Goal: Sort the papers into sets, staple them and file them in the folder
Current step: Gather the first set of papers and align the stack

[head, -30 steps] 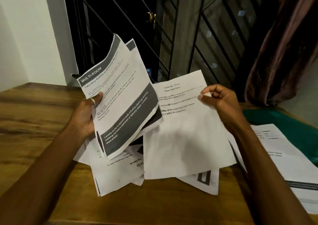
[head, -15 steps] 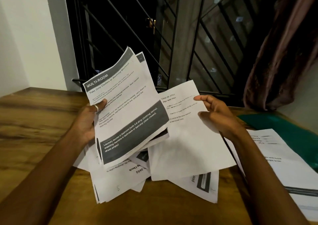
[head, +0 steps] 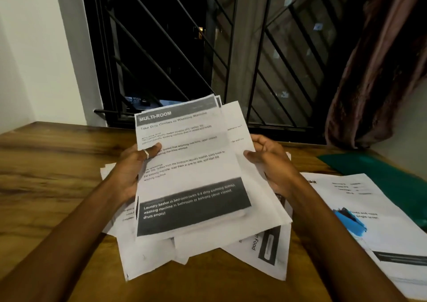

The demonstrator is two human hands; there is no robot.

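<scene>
A stack of papers [head: 189, 174], its top page headed "MULTI-ROOM", is held up off the table between both hands. The left hand [head: 130, 172] grips the stack's left edge. Its thumb, wearing a ring [head: 146, 154], lies across the front, and the other fingers are hidden behind the paper. The right hand [head: 271, 163] holds the stack's right edge, thumb on the front and fingers curled round the back, where a rear page sticks out sideways. Under the stack and partly hidden by it, loose sheets [head: 208, 255] lie in an untidy heap on the wooden table [head: 46, 174]. Right of the stack, a printed sheet [head: 360, 209] with a blue picture lies flat, its far edge over a green folder [head: 369, 170]. Beyond the stack is a barred window [head: 175, 47], with a curtain [head: 381, 70] further right.
</scene>
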